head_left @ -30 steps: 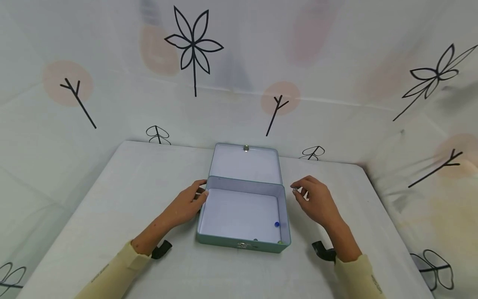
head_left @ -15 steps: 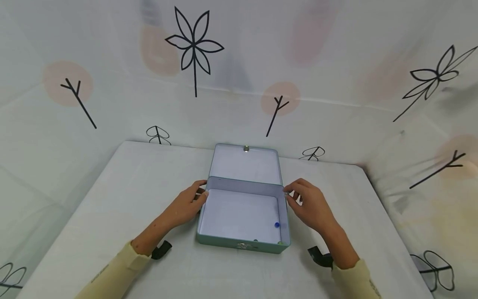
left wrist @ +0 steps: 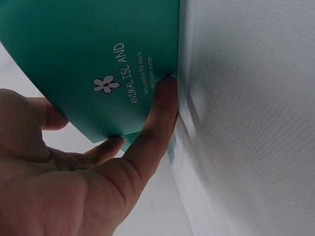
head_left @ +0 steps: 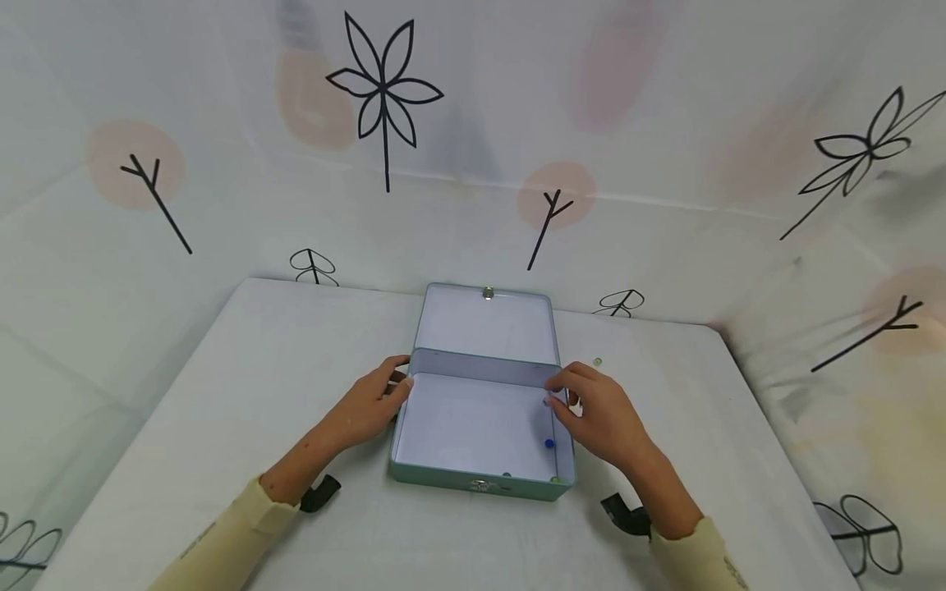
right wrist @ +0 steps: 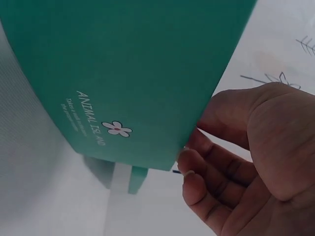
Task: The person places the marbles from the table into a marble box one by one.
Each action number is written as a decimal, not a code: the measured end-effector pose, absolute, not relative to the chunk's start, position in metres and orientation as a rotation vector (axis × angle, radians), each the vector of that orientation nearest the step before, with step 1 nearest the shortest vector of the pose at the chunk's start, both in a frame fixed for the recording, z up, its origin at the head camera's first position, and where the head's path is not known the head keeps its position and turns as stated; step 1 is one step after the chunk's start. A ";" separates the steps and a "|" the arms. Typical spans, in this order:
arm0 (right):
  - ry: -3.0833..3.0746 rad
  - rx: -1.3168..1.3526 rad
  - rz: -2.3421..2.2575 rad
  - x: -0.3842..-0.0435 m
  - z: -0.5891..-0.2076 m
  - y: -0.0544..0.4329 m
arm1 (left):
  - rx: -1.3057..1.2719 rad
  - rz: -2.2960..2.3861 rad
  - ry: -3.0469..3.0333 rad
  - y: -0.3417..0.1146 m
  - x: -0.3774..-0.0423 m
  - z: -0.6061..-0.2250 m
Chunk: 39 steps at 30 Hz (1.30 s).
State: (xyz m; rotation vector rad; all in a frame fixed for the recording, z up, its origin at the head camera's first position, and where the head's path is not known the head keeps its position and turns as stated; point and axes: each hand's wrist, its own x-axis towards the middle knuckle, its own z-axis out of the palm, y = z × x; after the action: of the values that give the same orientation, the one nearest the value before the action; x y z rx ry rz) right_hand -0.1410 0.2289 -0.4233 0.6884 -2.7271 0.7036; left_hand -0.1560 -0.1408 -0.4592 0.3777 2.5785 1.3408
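A green metal box point(head_left: 473, 427) with a pale inside stands on the white table, its lid point(head_left: 484, 327) folded back behind it. My left hand point(head_left: 369, 404) grips the box's left side near the back corner. In the left wrist view its thumb is at the rim and a finger lies along the green outer wall point(left wrist: 74, 54). My right hand point(head_left: 602, 414) reaches over the right wall, pinching a small clear marble point(head_left: 547, 401) between thumb and index finger, just inside the box. Below it a blue marble point(head_left: 549, 443) lies on the box floor.
Two more small marbles sit along the box's front wall, a yellowish-green marble point(head_left: 556, 479) in the corner and a dull marble point(head_left: 507, 474) to its left. Another greenish marble point(head_left: 597, 361) rests on the table point(head_left: 296, 336) behind my right hand. Patterned cloth point(head_left: 458, 222) hangs around the table.
My right hand has moved left and slightly forward toward me, from beside the box to over its right wall, carrying the marble. A marble on the table behind it now shows. The left hand is still.
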 end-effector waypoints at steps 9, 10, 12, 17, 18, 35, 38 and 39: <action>-2.664 0.698 0.708 -0.143 -0.418 0.234 | 0.370 1.328 2.574 -0.141 -0.157 -0.458; -2.659 0.693 0.707 -0.144 -0.418 0.235 | 0.370 1.327 2.574 -0.141 -0.157 -0.457; -2.647 0.683 0.701 -0.146 -0.417 0.238 | 0.368 1.326 2.574 -0.141 -0.158 -0.457; -2.624 0.641 0.694 -0.151 -0.418 0.245 | 0.369 1.329 2.571 -0.141 -0.158 -0.456; -2.620 0.630 0.692 -0.152 -0.418 0.246 | 0.372 1.331 2.570 -0.141 -0.158 -0.456; -2.624 0.453 0.623 -0.176 -0.442 0.276 | 0.377 1.344 2.559 -0.140 -0.157 -0.456; -2.641 0.429 0.618 -0.180 -0.447 0.281 | 0.377 1.343 2.564 -0.140 -0.157 -0.456; -2.650 0.420 0.616 -0.181 -0.448 0.282 | 0.378 1.341 2.566 -0.140 -0.157 -0.456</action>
State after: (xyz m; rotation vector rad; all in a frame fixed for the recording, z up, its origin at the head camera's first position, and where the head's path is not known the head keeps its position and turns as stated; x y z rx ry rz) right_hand -0.1807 0.2821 -0.4480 0.4200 -2.6496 0.6162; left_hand -0.1570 -0.1400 -0.4565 0.3781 2.5662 1.3406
